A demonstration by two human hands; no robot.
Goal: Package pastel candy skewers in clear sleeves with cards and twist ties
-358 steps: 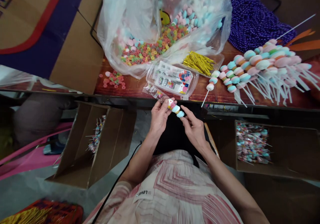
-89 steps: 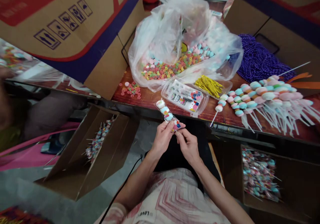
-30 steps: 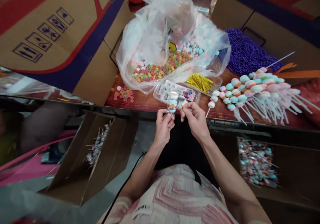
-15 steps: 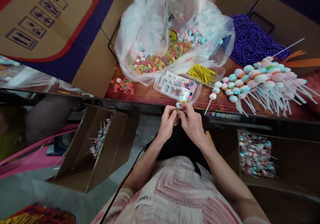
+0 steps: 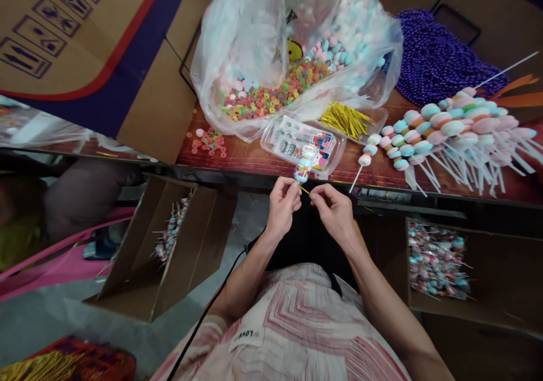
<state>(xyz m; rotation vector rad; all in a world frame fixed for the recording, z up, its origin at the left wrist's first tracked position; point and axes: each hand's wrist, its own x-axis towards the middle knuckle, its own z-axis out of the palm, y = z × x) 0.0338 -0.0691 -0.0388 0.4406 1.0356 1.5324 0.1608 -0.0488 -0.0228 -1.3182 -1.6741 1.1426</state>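
Note:
My left hand [image 5: 283, 204] pinches the lower end of a wrapped candy skewer [image 5: 302, 171], which points up over the table edge. My right hand [image 5: 333, 206] pinches the free end of a gold twist tie [image 5: 306, 191] that stretches between the two hands. Behind the skewer lies a clear plastic tray [image 5: 292, 140] with printed labels. Gold twist ties [image 5: 345, 119] are heaped to its right. Unwrapped candy skewers [image 5: 449, 126] are piled farther right, with a single one [image 5: 367, 150] apart from them at the table's edge.
A large clear bag [image 5: 241, 47] of ring and marshmallow candies stands behind. Loose rings [image 5: 210, 143] lie left of it. Purple cord [image 5: 436, 58] is coiled at the back right. Open cartons with wrapped skewers stand below at left [image 5: 190, 256] and right [image 5: 500, 279].
My right hand has moved right, away from my left hand, and the gold tie now shows between them. The view has shifted slightly.

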